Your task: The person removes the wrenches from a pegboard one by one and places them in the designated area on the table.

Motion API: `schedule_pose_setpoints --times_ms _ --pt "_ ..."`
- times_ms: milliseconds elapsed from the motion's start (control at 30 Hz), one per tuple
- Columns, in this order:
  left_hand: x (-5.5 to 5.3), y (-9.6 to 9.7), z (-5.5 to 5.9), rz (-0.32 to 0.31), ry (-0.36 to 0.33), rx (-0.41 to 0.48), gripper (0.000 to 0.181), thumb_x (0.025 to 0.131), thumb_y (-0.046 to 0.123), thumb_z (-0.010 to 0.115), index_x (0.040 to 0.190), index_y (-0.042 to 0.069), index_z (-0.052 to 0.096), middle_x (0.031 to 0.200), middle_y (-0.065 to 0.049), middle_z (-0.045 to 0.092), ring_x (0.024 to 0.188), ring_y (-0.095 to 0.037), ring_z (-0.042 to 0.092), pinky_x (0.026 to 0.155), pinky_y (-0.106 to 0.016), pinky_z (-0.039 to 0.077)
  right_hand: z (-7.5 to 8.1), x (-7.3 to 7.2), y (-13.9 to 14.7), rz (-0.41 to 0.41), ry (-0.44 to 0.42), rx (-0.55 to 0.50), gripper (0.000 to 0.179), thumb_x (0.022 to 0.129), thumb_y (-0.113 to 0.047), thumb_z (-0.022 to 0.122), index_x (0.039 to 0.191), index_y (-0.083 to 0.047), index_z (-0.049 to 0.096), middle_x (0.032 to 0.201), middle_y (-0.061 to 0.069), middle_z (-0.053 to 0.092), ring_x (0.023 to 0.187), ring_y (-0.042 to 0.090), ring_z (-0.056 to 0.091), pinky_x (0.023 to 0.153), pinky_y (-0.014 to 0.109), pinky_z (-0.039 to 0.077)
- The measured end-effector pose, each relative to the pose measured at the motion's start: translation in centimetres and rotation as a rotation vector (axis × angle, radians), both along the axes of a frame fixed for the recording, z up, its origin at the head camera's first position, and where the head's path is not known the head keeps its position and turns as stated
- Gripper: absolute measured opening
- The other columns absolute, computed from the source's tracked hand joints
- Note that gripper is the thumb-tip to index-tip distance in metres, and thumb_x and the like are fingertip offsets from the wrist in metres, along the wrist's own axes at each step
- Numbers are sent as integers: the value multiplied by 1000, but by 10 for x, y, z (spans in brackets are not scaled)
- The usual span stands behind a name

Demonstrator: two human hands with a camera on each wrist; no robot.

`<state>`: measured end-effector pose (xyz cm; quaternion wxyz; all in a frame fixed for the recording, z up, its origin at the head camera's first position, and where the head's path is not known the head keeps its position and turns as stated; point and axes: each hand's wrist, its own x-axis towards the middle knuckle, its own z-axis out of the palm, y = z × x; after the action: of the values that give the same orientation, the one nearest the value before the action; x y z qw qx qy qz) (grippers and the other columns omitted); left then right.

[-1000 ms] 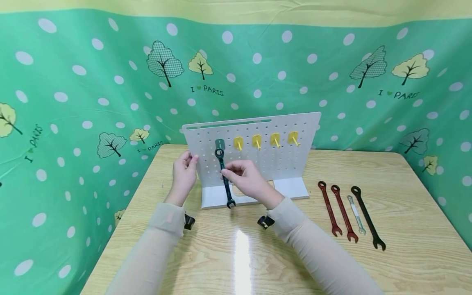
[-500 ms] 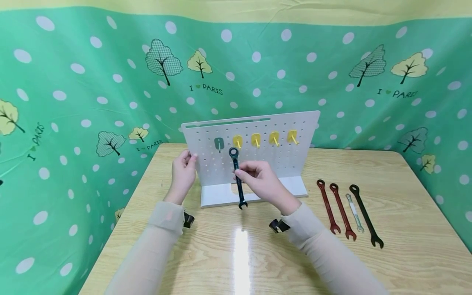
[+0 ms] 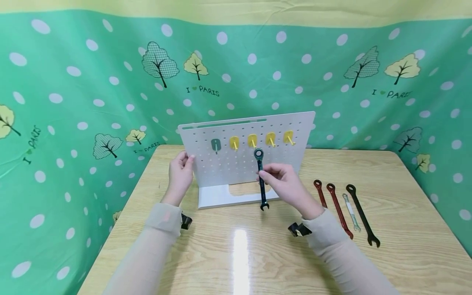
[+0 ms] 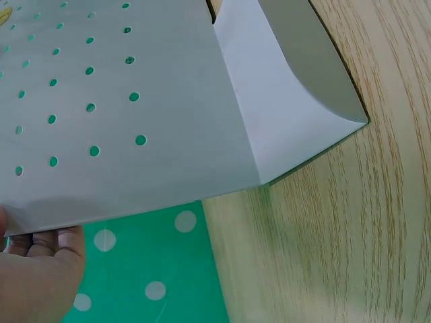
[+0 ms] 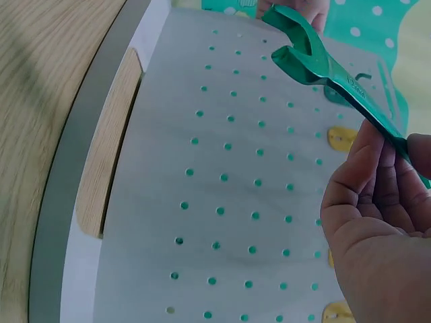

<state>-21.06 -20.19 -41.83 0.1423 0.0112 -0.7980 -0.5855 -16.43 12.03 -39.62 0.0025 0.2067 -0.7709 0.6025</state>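
Note:
A dark green combination wrench is pinched mid-shank between the thumb and fingers of my right hand. Its ring end points up and its open jaw down. In the head view the ring is just below one of the yellow hooks; whether they touch I cannot tell. The right wrist view shows the wrench's open end close up. My left hand grips the left edge of the white pegboard, thumb in front and fingers behind. A green hook sits at the board's left with nothing on it.
On the wooden table, right of the board, lie two red wrenches, a small silver wrench and a black wrench. My right forearm covers part of the red ones. A green dotted curtain hangs behind.
My right hand has carried the green wrench rightward, from below the green hook, past the first yellow hook, to below the second. The left hand stays on the board's edge.

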Motion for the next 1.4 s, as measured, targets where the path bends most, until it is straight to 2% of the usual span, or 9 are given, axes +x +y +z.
schedule_pose_setpoints --times_ms 133,200,433,567,867,1000,1200,1300,1400 --pt "0 0 -1 8 -7 -12 28 109 19 51 125 0 64 113 -15 70 66 -19 50 48 -20 37 -2 0 7 -19 6 3 17 104 -18 64 99 -6 75 90 12 70 76 33 58 65 30 47" --pt "0 0 0 12 -7 -15 27 109 19 51 124 1 65 111 -15 71 62 -16 45 48 -20 36 -2 0 10 -31 3 13 17 103 -18 64 99 -6 75 89 8 70 76 31 58 64 30 47" --pt "-1 0 0 7 -20 7 30 109 19 51 128 0 63 115 -16 69 76 -24 55 53 -20 41 -3 2 18 -60 -11 43 16 103 -19 65 98 -8 76 86 8 67 72 29 55 59 29 43" --pt "0 2 1 7 -24 17 27 109 17 51 127 0 63 116 -16 70 74 -27 53 50 -20 39 -3 3 20 -69 -10 40 16 103 -18 65 97 -8 75 84 9 66 70 28 54 58 29 42" --pt "0 2 2 5 -10 12 29 109 18 51 127 -1 63 117 -17 69 96 -24 64 62 -24 49 -6 7 33 -120 -44 49 17 103 -18 65 102 -4 75 94 10 73 83 28 63 73 32 53" --pt "0 2 2 5 0 11 27 108 17 52 126 -1 64 116 -17 70 93 -26 63 58 -22 46 -7 9 41 -146 -35 62 19 103 -19 65 103 -2 75 94 8 74 85 25 65 77 35 55" --pt "-1 2 1 -9 15 20 25 108 14 52 123 -2 64 113 -18 70 87 -30 61 55 -21 42 -11 11 54 -191 -39 71 19 104 -18 64 102 -1 74 94 8 74 87 23 66 78 32 56" --pt "-1 2 0 -4 10 20 25 108 14 52 124 -2 64 115 -18 70 87 -27 61 56 -20 44 -13 14 59 -200 -48 76 18 104 -16 63 102 -1 73 94 9 74 88 24 66 78 33 56" --pt "0 1 -1 6 4 14 26 108 15 52 125 -1 64 114 -16 70 80 -23 58 55 -20 42 -14 15 65 -208 -52 90 19 104 -17 63 102 0 73 95 10 74 89 24 66 78 34 56"
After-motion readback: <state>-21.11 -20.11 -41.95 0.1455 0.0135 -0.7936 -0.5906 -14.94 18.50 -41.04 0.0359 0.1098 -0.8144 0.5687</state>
